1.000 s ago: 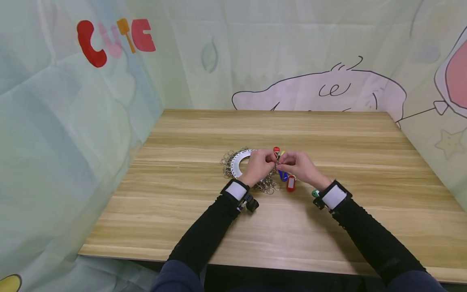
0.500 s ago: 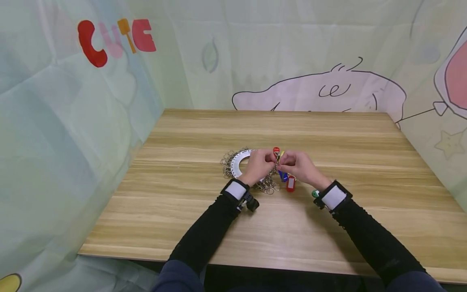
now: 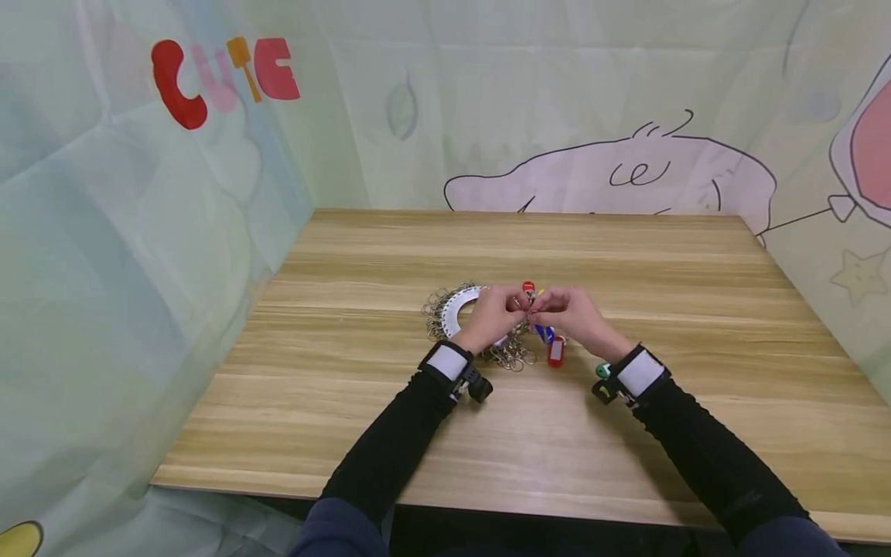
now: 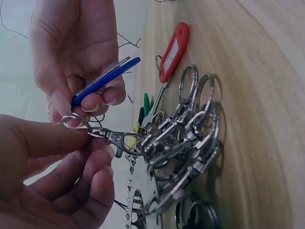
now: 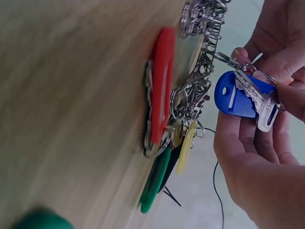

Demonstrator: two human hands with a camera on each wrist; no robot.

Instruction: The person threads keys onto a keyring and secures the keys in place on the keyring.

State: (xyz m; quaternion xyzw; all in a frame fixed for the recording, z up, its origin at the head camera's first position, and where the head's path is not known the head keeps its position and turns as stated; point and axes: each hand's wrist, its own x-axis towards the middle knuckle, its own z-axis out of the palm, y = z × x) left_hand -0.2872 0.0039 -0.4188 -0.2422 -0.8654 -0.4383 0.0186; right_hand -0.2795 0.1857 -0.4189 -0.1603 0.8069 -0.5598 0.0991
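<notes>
Above the table, my left hand [image 3: 496,313] pinches a metal swivel clasp [image 4: 116,137] by its end, close to its split ring [image 4: 71,117]. My right hand [image 3: 574,319] holds a blue key tag [image 5: 236,104] with a silver key [image 5: 251,90] lying against it, and its fingertips meet the left ones at the ring. The clasp hooks to the bunch of metal clasps [image 4: 183,138] along a white curved band [image 3: 448,316], partly hidden behind my left hand. Whether the tag's ring and the clasp's ring are linked cannot be seen clearly.
A red key tag [image 3: 555,351] lies just below my right hand, and another red tag [image 3: 528,287] lies beyond the fingers. Green [image 5: 157,179] and yellow [image 5: 187,148] tags lie near the clasps. One more green tag [image 3: 602,370] sits by my right wrist.
Both hands stay in nearly the same place. The fingers shift slightly at the ring, and the blue key tag turns a little under my right hand.
</notes>
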